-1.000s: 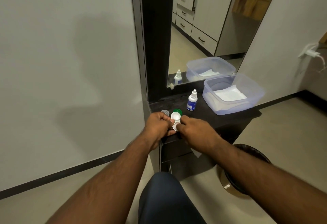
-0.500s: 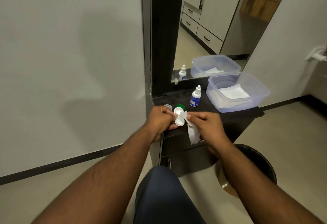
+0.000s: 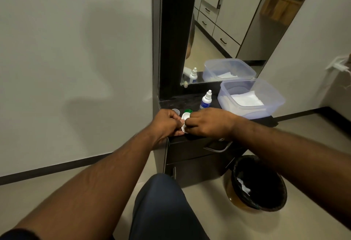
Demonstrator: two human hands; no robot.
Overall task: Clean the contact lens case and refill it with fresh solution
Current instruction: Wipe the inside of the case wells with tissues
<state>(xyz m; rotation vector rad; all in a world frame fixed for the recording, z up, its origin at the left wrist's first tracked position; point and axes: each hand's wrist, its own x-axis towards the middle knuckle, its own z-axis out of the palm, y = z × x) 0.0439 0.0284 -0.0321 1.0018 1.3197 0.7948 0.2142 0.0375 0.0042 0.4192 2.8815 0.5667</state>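
The right hand (image 3: 207,124) covered most of the near well of the lens case (image 3: 185,117), and whether it held a tissue could not be seen. The label on the solution bottle (image 3: 206,100) was too small to read. The bin (image 3: 260,182) hid its contents in shadow.

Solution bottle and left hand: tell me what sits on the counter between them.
In the head view, a green cap lies on the dark counter between the solution bottle and the left hand. The white lens case sits just nearer, held.
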